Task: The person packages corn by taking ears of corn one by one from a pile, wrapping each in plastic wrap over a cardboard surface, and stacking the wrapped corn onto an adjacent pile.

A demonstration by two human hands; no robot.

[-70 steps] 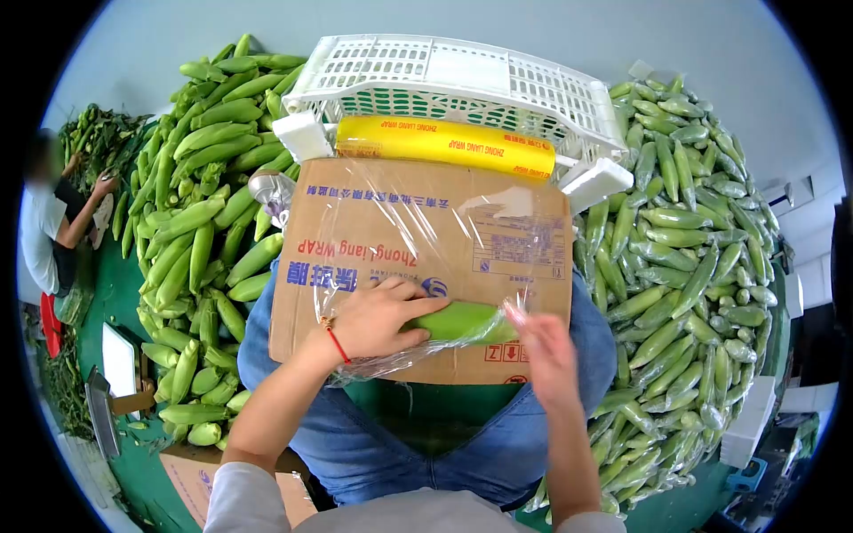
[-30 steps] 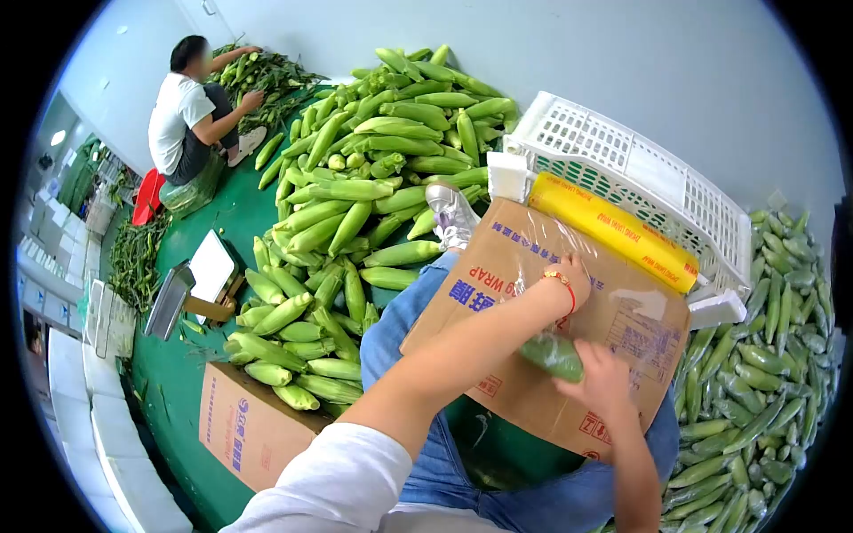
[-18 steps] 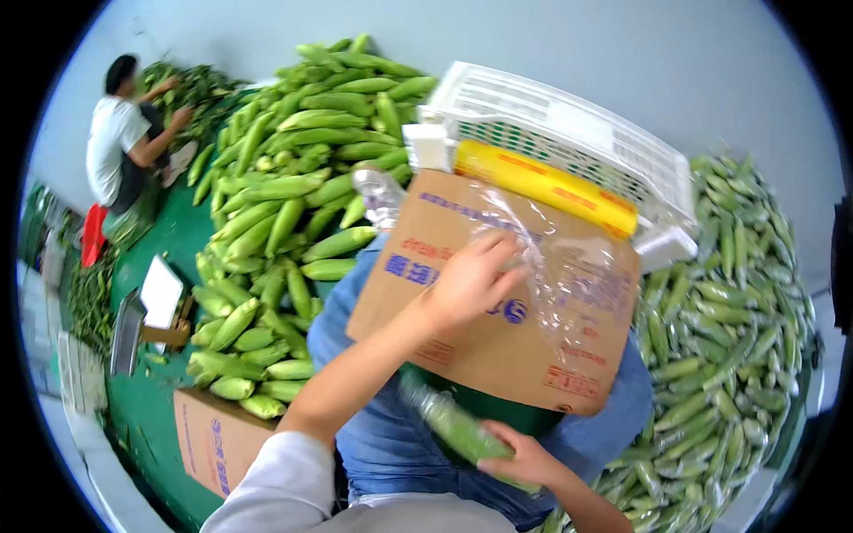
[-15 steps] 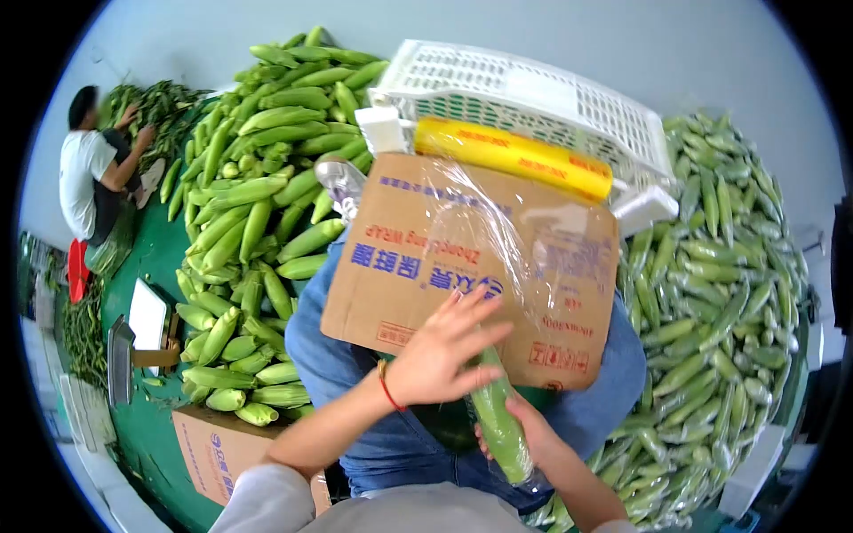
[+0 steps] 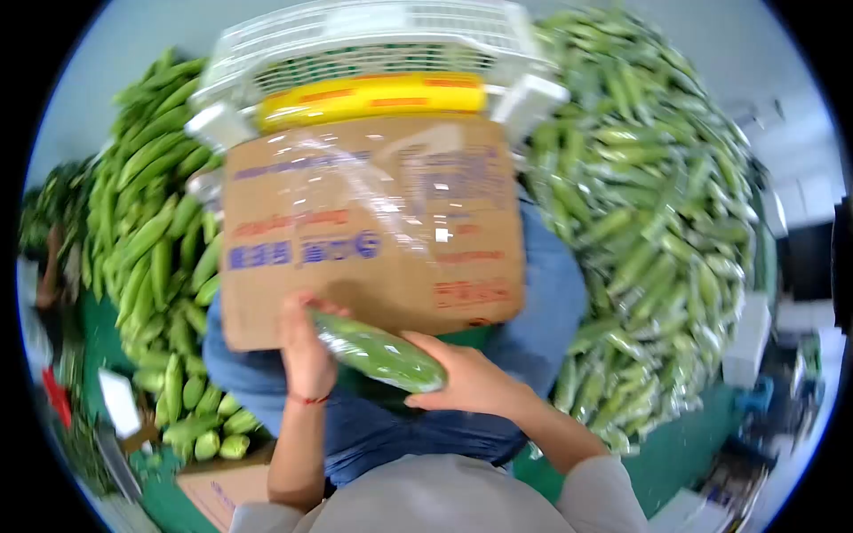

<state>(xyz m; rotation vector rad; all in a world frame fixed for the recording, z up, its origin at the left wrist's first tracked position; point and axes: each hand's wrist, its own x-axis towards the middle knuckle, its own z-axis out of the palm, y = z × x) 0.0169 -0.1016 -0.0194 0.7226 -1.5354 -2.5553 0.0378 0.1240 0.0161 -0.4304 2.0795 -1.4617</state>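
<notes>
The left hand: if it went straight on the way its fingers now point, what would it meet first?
The left hand would most likely meet the cardboard box, near its lower edge in the picture; depth is unclear, so it might pass above.

Glossy clear film (image 5: 407, 368) wraps the corn ear (image 5: 366, 346) — matt brown cardboard forms the box (image 5: 355, 282), plastic the white crate (image 5: 355, 19).

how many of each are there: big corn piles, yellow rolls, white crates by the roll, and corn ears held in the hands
big corn piles: 2 (unwrapped pile and wrapped pile)
yellow roll: 1
white crate: 1
held corn ear, in film: 1
total: 5
</notes>
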